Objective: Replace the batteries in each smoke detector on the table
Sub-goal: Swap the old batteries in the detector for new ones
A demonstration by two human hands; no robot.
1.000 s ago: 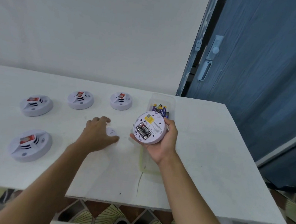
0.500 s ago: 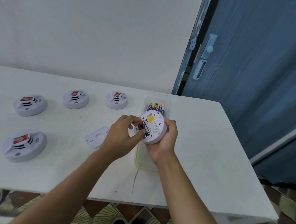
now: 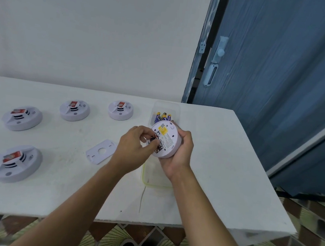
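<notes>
My right hand [image 3: 180, 156] grips a white smoke detector [image 3: 169, 138], back side up, above the table, with its battery bay uncovered. My left hand [image 3: 133, 149] pinches a black battery [image 3: 158, 143] in that bay with thumb and fingertips. The detector's flat white cover plate [image 3: 100, 151] lies on the table to the left. Several more white smoke detectors sit face up: two in the far row [image 3: 74, 110] [image 3: 120, 110] and two at the left [image 3: 22, 117] [image 3: 15, 163].
A clear box [image 3: 167, 108] with several purple and yellow batteries [image 3: 163, 116] stands just behind the held detector. A shallow clear tray [image 3: 152, 178] lies under my hands. The white table [image 3: 221, 178] ends at the right near a blue door [image 3: 281, 74].
My left hand left the cover plate on the table, came over to the held detector, and now pinches a battery in its bay. The right hand tilted the detector slightly.
</notes>
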